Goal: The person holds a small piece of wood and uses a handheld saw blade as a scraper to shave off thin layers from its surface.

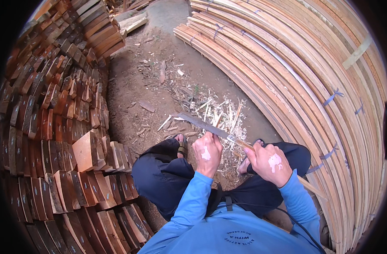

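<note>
A saw (204, 125) with a dark toothed blade and a long wooden handle lies slantwise in front of my knees, its tip pointing to the far left. My right hand (269, 163) is wrapped round the handle just behind the metal collar. The rest of the handle runs back under my right forearm. At the near edge of the blade, my left hand (207, 154) is closed, with its fingertips against the metal. The undersides of its fingers are hidden. Pale wood shavings (233, 112) lie on the ground beyond the blade.
Cut reddish-brown wood blocks (53, 148) are stacked high at my left. Long bundles of thin wooden strips (282, 80), tied with blue bands, curve along my right. Bare earth (125, 93) with bark and wood scraps runs between. My sandalled feet flank the shavings.
</note>
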Tool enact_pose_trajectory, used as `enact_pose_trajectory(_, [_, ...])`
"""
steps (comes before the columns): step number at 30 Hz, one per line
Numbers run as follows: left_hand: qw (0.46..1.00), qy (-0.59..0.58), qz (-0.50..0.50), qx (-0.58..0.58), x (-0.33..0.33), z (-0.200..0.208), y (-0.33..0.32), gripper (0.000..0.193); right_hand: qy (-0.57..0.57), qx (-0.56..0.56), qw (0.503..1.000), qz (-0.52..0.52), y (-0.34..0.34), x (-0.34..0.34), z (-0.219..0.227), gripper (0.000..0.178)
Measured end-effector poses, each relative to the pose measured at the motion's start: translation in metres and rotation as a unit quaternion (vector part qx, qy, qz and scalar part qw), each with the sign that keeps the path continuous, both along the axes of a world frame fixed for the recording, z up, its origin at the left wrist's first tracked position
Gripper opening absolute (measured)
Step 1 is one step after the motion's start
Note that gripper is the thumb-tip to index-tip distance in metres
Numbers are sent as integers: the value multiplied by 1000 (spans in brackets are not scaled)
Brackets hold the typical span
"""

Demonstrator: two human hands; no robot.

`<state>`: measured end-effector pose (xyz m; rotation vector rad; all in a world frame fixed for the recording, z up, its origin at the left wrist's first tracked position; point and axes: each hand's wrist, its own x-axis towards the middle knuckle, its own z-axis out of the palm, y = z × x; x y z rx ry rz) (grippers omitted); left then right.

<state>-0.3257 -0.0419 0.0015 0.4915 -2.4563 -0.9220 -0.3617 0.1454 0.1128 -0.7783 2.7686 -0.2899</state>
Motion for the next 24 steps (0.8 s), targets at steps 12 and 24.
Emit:
enact_pose_trajectory(12, [999, 6, 23, -39, -6, -16, -13, 17, -8, 15, 1000, -18, -20, -12, -34, 44])
enact_pose_trajectory(24, [999, -1, -3, 38, -6, 9, -2, 19, 4, -12, 996, -85, -12, -41, -37, 53])
